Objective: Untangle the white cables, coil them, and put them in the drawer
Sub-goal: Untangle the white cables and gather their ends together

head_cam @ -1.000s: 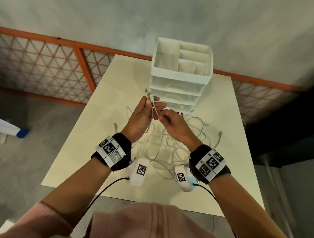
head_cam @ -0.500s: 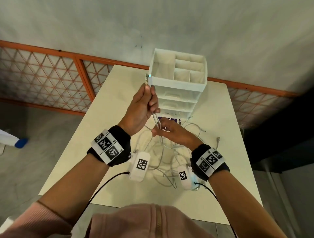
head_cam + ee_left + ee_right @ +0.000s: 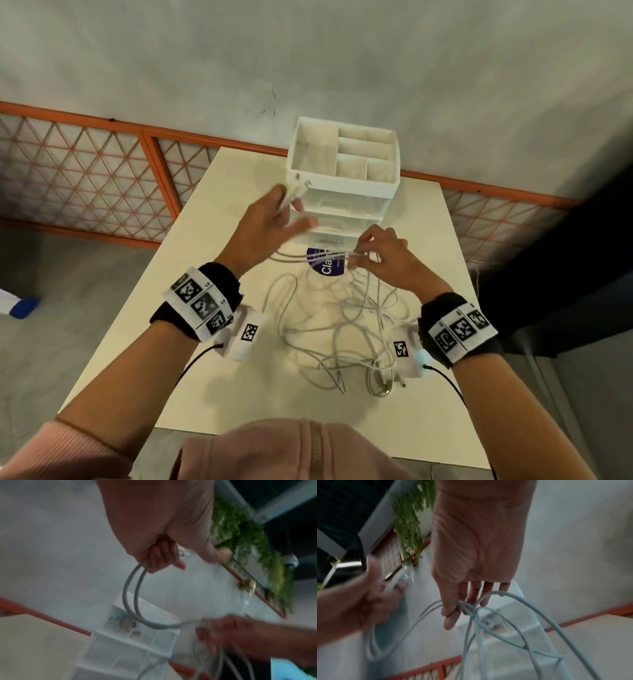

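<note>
A tangle of white cables (image 3: 342,329) lies on the cream table (image 3: 144,342) in front of a white drawer unit (image 3: 346,192). My left hand (image 3: 270,219) is raised by the unit's left corner and pinches two cable ends (image 3: 294,190); in the left wrist view its fingers (image 3: 159,557) curl round two strands (image 3: 135,601). My right hand (image 3: 380,253) is to the right, in front of the lowest drawer, and pinches a bunch of strands (image 3: 471,609) between thumb and fingers. Two strands run taut between the hands (image 3: 308,258).
The unit's top tray (image 3: 363,154) has open compartments; its drawers look shut. A purple round sticker (image 3: 325,262) lies on the table under the cables. Loose plugs (image 3: 383,387) lie near the front. An orange lattice fence (image 3: 85,171) runs behind the table.
My hands have drawn apart: the left has moved left with the cable ends, the right has moved right with its strands, stretching the cable between them. The camera has tilted slightly.
</note>
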`<control>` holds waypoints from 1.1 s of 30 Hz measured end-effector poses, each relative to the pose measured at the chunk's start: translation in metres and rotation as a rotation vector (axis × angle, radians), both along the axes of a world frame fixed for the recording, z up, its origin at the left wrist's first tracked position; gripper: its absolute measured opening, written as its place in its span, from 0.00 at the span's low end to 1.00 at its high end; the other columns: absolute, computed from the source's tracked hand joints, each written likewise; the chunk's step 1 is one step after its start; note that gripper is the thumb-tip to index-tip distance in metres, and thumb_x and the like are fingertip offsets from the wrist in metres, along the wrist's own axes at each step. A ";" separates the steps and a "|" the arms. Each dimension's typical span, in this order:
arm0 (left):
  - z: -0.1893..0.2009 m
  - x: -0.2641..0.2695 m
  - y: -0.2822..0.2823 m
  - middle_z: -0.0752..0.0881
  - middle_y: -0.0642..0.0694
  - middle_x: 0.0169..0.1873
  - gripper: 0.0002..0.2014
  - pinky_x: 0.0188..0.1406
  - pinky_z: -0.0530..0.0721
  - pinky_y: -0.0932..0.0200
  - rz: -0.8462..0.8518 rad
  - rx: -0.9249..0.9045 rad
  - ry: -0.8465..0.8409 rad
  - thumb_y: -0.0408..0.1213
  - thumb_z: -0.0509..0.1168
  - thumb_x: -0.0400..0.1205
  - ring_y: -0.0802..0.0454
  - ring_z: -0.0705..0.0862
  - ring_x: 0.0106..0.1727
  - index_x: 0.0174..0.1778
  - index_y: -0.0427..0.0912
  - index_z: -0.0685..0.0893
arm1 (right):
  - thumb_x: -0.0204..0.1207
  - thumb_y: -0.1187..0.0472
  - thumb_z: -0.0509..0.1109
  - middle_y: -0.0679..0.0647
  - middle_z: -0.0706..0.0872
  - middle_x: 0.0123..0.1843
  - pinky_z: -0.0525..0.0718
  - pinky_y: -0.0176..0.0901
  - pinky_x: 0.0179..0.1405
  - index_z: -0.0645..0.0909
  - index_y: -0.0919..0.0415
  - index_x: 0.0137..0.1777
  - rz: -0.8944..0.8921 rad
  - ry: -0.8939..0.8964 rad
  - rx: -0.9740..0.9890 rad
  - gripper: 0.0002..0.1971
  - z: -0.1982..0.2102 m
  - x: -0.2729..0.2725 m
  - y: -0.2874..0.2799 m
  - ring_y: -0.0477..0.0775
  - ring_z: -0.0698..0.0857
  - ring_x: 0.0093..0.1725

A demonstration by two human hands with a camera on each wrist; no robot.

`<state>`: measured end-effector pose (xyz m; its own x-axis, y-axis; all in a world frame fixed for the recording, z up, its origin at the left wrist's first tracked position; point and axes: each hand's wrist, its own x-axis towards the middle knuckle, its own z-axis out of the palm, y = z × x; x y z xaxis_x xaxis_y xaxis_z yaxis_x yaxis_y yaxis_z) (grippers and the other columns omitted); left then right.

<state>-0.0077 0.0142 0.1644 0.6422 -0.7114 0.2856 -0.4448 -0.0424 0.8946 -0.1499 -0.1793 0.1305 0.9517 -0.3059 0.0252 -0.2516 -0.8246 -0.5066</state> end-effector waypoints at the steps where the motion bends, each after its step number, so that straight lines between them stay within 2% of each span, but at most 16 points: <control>1: -0.006 -0.003 -0.001 0.62 0.54 0.25 0.19 0.25 0.60 0.64 -0.058 0.119 -0.056 0.47 0.76 0.70 0.59 0.61 0.25 0.47 0.41 0.78 | 0.76 0.50 0.70 0.42 0.76 0.47 0.59 0.44 0.54 0.88 0.54 0.49 0.012 -0.038 0.010 0.10 0.011 -0.001 0.000 0.45 0.67 0.53; 3: -0.015 -0.010 -0.007 0.63 0.55 0.23 0.24 0.25 0.59 0.61 -0.138 0.247 -0.140 0.51 0.80 0.63 0.58 0.63 0.23 0.49 0.44 0.82 | 0.76 0.50 0.70 0.40 0.80 0.44 0.61 0.46 0.61 0.88 0.52 0.49 0.032 -0.083 0.012 0.10 0.033 -0.002 0.003 0.44 0.69 0.55; 6: -0.018 -0.015 -0.019 0.66 0.54 0.18 0.15 0.26 0.61 0.59 -0.099 0.294 -0.217 0.48 0.74 0.74 0.59 0.68 0.21 0.43 0.38 0.86 | 0.75 0.48 0.71 0.43 0.85 0.48 0.56 0.42 0.65 0.88 0.45 0.44 0.041 -0.111 0.007 0.05 0.054 -0.004 0.005 0.40 0.71 0.60; 9: -0.010 -0.012 -0.024 0.71 0.55 0.19 0.12 0.28 0.65 0.60 -0.081 0.158 -0.100 0.44 0.70 0.78 0.60 0.66 0.23 0.40 0.37 0.86 | 0.79 0.49 0.66 0.41 0.90 0.40 0.58 0.43 0.66 0.84 0.42 0.40 0.061 -0.099 0.034 0.08 0.052 -0.007 -0.002 0.38 0.78 0.56; 11: 0.001 -0.012 -0.025 0.75 0.60 0.18 0.09 0.27 0.67 0.67 -0.057 0.058 -0.055 0.41 0.69 0.79 0.63 0.68 0.22 0.50 0.41 0.88 | 0.81 0.51 0.63 0.42 0.90 0.39 0.61 0.47 0.67 0.84 0.46 0.45 0.065 -0.059 0.079 0.08 0.044 -0.007 -0.007 0.35 0.81 0.52; 13: 0.005 -0.013 -0.028 0.77 0.62 0.20 0.10 0.29 0.69 0.68 -0.005 -0.006 -0.077 0.41 0.69 0.80 0.66 0.70 0.23 0.52 0.42 0.88 | 0.83 0.53 0.62 0.44 0.90 0.42 0.62 0.49 0.62 0.82 0.51 0.48 0.046 0.023 0.091 0.08 0.033 -0.007 -0.009 0.33 0.80 0.49; 15: 0.007 -0.012 -0.028 0.73 0.53 0.22 0.11 0.27 0.68 0.61 0.058 -0.087 -0.047 0.44 0.67 0.80 0.60 0.68 0.24 0.47 0.40 0.87 | 0.83 0.53 0.61 0.43 0.89 0.42 0.63 0.51 0.59 0.82 0.53 0.48 0.014 0.142 0.048 0.09 0.019 -0.008 -0.015 0.38 0.81 0.48; 18: 0.009 -0.003 -0.023 0.69 0.44 0.22 0.08 0.25 0.66 0.57 0.147 -0.193 -0.057 0.44 0.66 0.81 0.50 0.66 0.25 0.40 0.44 0.84 | 0.82 0.52 0.60 0.41 0.89 0.44 0.68 0.57 0.64 0.82 0.51 0.47 -0.031 0.295 0.009 0.10 0.005 -0.018 -0.026 0.49 0.84 0.53; 21: 0.006 0.004 -0.018 0.67 0.49 0.20 0.07 0.24 0.65 0.60 0.231 -0.189 -0.126 0.41 0.66 0.82 0.58 0.63 0.23 0.37 0.50 0.82 | 0.82 0.50 0.59 0.47 0.89 0.51 0.65 0.54 0.58 0.81 0.50 0.49 -0.088 0.344 -0.019 0.10 0.001 -0.026 -0.034 0.54 0.83 0.53; 23: -0.005 0.006 -0.018 0.66 0.53 0.19 0.09 0.23 0.62 0.66 0.304 -0.149 -0.150 0.43 0.66 0.82 0.57 0.63 0.22 0.39 0.43 0.84 | 0.82 0.48 0.59 0.44 0.88 0.48 0.68 0.61 0.64 0.81 0.48 0.48 -0.109 0.330 -0.003 0.10 0.001 -0.029 -0.036 0.54 0.84 0.52; 25: -0.024 0.013 -0.017 0.70 0.52 0.20 0.13 0.24 0.65 0.67 0.398 -0.054 -0.137 0.43 0.66 0.82 0.56 0.68 0.23 0.41 0.35 0.85 | 0.80 0.46 0.61 0.39 0.87 0.44 0.71 0.66 0.65 0.82 0.45 0.45 -0.112 0.273 0.033 0.10 0.002 -0.031 -0.042 0.50 0.84 0.51; 27: -0.043 0.024 -0.013 0.81 0.43 0.28 0.12 0.34 0.73 0.59 0.446 0.149 -0.056 0.40 0.68 0.80 0.43 0.82 0.34 0.48 0.33 0.86 | 0.79 0.45 0.63 0.36 0.87 0.42 0.75 0.61 0.65 0.84 0.43 0.44 -0.103 0.173 0.096 0.09 0.006 -0.032 -0.045 0.44 0.84 0.50; 29: -0.056 0.029 -0.009 0.86 0.35 0.42 0.16 0.46 0.77 0.53 0.437 0.367 0.020 0.36 0.71 0.76 0.34 0.84 0.50 0.58 0.33 0.82 | 0.80 0.49 0.64 0.39 0.89 0.42 0.76 0.53 0.62 0.86 0.48 0.43 -0.073 0.125 0.140 0.10 0.014 -0.032 -0.044 0.38 0.84 0.47; 30: -0.058 0.028 -0.007 0.85 0.37 0.41 0.20 0.46 0.77 0.53 0.431 0.400 0.023 0.34 0.72 0.75 0.35 0.84 0.51 0.61 0.34 0.79 | 0.81 0.51 0.64 0.41 0.89 0.42 0.76 0.50 0.59 0.86 0.51 0.44 -0.060 0.145 0.131 0.11 0.018 -0.030 -0.044 0.37 0.83 0.44; 32: -0.053 0.018 -0.008 0.78 0.49 0.28 0.20 0.37 0.74 0.58 0.407 0.286 0.005 0.30 0.69 0.75 0.45 0.82 0.38 0.63 0.39 0.77 | 0.82 0.54 0.63 0.48 0.89 0.41 0.77 0.42 0.49 0.86 0.58 0.45 -0.049 0.217 0.105 0.13 0.023 -0.025 -0.042 0.40 0.82 0.40; 33: -0.046 0.011 -0.010 0.73 0.54 0.23 0.19 0.32 0.72 0.60 0.377 0.176 -0.001 0.29 0.67 0.75 0.53 0.77 0.29 0.62 0.42 0.78 | 0.82 0.56 0.62 0.51 0.88 0.41 0.77 0.38 0.44 0.86 0.61 0.45 -0.050 0.249 0.085 0.13 0.024 -0.022 -0.042 0.42 0.82 0.38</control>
<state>0.0032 0.0044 0.1180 0.8668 -0.4647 0.1812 -0.3696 -0.3546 0.8589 -0.1715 -0.2211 0.1543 0.9090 -0.3439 -0.2354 -0.4166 -0.7653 -0.4907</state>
